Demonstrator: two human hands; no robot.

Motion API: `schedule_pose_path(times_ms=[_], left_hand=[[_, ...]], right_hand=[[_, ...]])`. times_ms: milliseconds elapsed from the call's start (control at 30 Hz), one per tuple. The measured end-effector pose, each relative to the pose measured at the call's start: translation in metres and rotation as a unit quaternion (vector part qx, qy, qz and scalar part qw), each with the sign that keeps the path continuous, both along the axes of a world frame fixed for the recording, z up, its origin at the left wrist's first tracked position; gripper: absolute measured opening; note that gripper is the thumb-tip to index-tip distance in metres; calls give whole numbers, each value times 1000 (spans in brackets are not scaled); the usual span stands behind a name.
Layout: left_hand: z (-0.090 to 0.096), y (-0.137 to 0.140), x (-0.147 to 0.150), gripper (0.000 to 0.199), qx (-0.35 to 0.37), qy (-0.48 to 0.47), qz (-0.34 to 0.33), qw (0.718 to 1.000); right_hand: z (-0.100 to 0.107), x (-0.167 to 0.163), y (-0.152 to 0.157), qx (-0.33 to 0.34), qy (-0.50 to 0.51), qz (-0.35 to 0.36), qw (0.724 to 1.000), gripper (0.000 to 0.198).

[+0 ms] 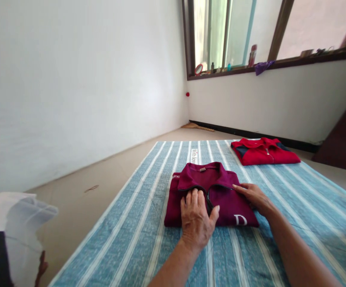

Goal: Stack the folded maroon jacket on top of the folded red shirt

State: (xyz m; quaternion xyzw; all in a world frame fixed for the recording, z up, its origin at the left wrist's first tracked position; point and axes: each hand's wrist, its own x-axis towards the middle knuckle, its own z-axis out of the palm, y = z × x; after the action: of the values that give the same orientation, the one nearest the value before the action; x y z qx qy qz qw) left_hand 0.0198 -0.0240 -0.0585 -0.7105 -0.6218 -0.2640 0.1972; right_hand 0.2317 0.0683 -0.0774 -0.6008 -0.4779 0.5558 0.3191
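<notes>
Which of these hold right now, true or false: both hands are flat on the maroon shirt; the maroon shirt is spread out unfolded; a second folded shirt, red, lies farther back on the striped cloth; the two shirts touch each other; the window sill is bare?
1. Both hands press on the maroon shirt. True: the left hand and the right hand lie flat on it.
2. The maroon shirt is spread out unfolded. False: it is folded into a compact rectangle, collar on top.
3. A folded red shirt lies farther back on the striped cloth. True.
4. The two shirts touch. False: bare cloth separates them.
5. The window sill is bare. False: bottles and small items stand on it.
</notes>
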Motion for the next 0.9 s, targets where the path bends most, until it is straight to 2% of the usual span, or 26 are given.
schedule_pose_path(times_ms=[500, 667, 800, 900], left_hand=[[3, 9, -1, 50, 16, 6, -22, 1000], [8, 12, 0, 54, 4, 11, -39, 999], [16, 18, -3, 56, -12, 4, -62, 998], [19, 26, -10, 56, -4, -16, -107, 994]], right_hand=[[10, -1, 0, 35, -3, -20, 999, 35], [13, 2, 4, 48, -16, -25, 998, 35], [17, 4, 7, 47, -32, -36, 998, 36], [20, 5, 8, 48, -45, -57, 996, 37]])
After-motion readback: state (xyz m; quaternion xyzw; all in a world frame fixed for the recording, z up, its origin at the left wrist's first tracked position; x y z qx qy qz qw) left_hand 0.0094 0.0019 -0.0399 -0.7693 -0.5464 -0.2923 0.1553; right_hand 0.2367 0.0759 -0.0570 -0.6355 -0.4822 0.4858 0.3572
